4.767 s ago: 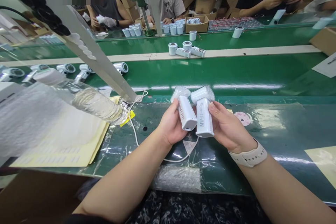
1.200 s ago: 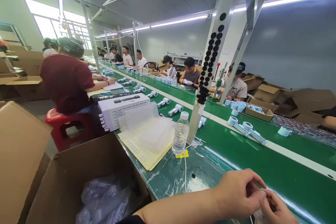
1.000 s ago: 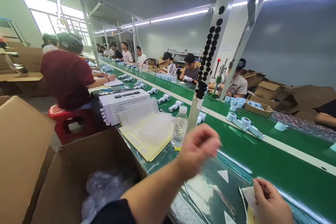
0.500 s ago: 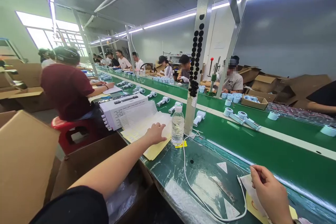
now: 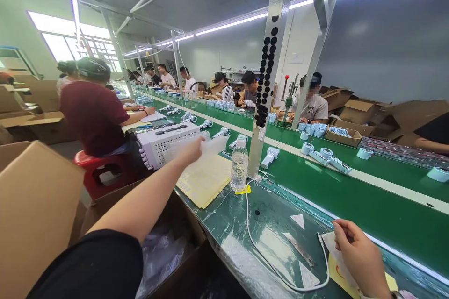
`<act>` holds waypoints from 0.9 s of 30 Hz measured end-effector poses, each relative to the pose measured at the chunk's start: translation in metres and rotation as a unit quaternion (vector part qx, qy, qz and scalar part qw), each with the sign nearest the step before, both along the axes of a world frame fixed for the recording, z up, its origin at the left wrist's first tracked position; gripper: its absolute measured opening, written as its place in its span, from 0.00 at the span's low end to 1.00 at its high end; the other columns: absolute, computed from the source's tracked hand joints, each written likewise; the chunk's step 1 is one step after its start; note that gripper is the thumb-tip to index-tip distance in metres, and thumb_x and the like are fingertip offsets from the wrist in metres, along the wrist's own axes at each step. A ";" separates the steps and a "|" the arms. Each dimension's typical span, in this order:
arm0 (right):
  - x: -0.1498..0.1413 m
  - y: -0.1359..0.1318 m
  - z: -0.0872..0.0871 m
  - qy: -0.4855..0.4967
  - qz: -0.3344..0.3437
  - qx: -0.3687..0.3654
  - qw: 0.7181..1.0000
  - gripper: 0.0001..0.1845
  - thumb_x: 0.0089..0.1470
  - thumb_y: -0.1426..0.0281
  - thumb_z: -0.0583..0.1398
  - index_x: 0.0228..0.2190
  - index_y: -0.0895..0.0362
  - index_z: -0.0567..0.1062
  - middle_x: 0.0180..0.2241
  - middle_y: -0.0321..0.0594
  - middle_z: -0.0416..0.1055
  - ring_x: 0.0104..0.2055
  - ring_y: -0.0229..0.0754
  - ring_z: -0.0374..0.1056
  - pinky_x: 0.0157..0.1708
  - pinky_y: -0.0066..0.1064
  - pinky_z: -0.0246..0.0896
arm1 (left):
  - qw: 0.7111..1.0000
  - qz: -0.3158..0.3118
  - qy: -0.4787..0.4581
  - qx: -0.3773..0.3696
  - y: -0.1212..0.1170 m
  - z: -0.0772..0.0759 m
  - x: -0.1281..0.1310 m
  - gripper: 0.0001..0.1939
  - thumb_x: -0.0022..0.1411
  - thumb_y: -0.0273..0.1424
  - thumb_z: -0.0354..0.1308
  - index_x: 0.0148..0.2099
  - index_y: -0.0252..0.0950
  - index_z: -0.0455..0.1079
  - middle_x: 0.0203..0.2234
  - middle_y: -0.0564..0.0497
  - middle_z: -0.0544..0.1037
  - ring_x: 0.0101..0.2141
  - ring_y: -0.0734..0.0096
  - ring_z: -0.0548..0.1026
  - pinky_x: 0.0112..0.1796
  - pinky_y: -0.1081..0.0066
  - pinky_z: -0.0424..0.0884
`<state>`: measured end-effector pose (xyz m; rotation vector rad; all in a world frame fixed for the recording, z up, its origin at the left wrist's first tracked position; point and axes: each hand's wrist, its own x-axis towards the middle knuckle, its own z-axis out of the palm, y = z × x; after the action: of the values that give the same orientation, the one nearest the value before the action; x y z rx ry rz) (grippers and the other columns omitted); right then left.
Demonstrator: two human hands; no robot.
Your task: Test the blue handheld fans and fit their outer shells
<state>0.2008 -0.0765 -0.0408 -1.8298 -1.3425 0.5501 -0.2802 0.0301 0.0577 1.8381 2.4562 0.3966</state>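
Note:
My left hand point(image 5: 189, 152) reaches across the bench and pinches the edge of a clear plastic sheet point(image 5: 213, 145), lifting it above a yellow sheet with printed labels point(image 5: 205, 180). A water bottle point(image 5: 239, 166) stands just to the right of that sheet. At the lower right, my right hand point(image 5: 356, 254) holds a white paper slip point(image 5: 331, 247) between its fingers. A thin white cable point(image 5: 277, 261) curves across the green bench mat point(image 5: 245, 229) beside that hand.
A white boxed unit point(image 5: 164, 142) stands behind the yellow sheet. An open cardboard box point(image 5: 161, 261) with plastic bags sits below my left arm. White handheld fans point(image 5: 270, 157) lie on the green conveyor belt point(image 5: 386, 201). Co-workers sit along the line.
My left hand has risen from the stack, bringing the clear sheet up off the yellow sheet. More of the yellow sheet now shows. My right hand has barely moved.

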 end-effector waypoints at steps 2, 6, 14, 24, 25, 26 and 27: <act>0.000 0.001 0.000 0.000 0.001 -0.005 1.000 0.25 0.39 0.47 0.52 0.28 0.52 0.74 0.19 0.37 0.72 0.25 0.51 0.70 0.31 0.39 0.60 | 0.999 0.033 0.002 0.002 0.008 0.013 -0.021 0.19 0.67 0.37 0.57 0.58 0.36 0.67 0.52 0.43 0.73 0.48 0.60 0.75 0.47 0.55 0.75; 0.001 0.003 -0.001 0.013 0.008 -0.011 1.000 0.24 0.38 0.46 0.52 0.27 0.52 0.74 0.18 0.36 0.71 0.24 0.50 0.71 0.30 0.39 0.60 | 0.997 0.070 0.010 -0.011 0.017 0.022 -0.046 0.19 0.67 0.37 0.58 0.57 0.35 0.67 0.52 0.43 0.73 0.47 0.61 0.75 0.46 0.56 0.75; 0.003 0.005 -0.008 0.006 0.012 -0.017 1.000 0.26 0.39 0.46 0.52 0.28 0.52 0.74 0.17 0.36 0.71 0.23 0.51 0.71 0.30 0.39 0.61 | 0.992 0.105 0.064 0.009 0.016 0.013 -0.050 0.20 0.67 0.37 0.58 0.58 0.36 0.67 0.53 0.43 0.72 0.49 0.59 0.74 0.47 0.55 0.75; 0.006 0.003 -0.012 0.003 0.018 0.020 1.000 0.23 0.41 0.48 0.53 0.26 0.52 0.75 0.17 0.36 0.73 0.21 0.51 0.71 0.24 0.38 0.60 | 0.979 -0.006 0.189 0.073 -0.002 0.014 -0.031 0.19 0.66 0.36 0.58 0.57 0.35 0.69 0.59 0.42 0.69 0.60 0.53 0.65 0.59 0.45 0.62; 0.005 0.002 -0.010 0.003 0.018 0.018 1.000 0.23 0.41 0.47 0.53 0.26 0.52 0.75 0.16 0.36 0.72 0.21 0.51 0.71 0.25 0.38 0.60 | 0.977 -0.040 0.200 0.066 -0.007 0.010 -0.026 0.17 0.65 0.34 0.59 0.55 0.36 0.70 0.60 0.43 0.69 0.63 0.53 0.62 0.61 0.45 0.58; 0.004 0.001 -0.008 0.003 0.020 0.014 1.000 0.24 0.40 0.47 0.52 0.26 0.52 0.75 0.16 0.36 0.72 0.21 0.51 0.72 0.25 0.38 0.60 | 0.973 -0.069 0.211 0.058 -0.012 0.006 -0.022 0.16 0.63 0.30 0.59 0.53 0.37 0.72 0.61 0.44 0.69 0.65 0.53 0.59 0.63 0.46 0.53; 0.003 0.001 -0.006 0.002 0.021 0.010 1.000 0.24 0.40 0.47 0.52 0.26 0.52 0.75 0.17 0.36 0.72 0.22 0.51 0.72 0.25 0.38 0.60 | 0.970 -0.091 0.219 0.051 -0.018 0.001 -0.018 0.16 0.59 0.27 0.60 0.51 0.38 0.74 0.61 0.45 0.69 0.66 0.54 0.57 0.65 0.48 0.49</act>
<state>0.2038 -0.0756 -0.0471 -1.7858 -1.3822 0.5605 -0.2984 0.0123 0.0591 2.3937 2.5256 0.1147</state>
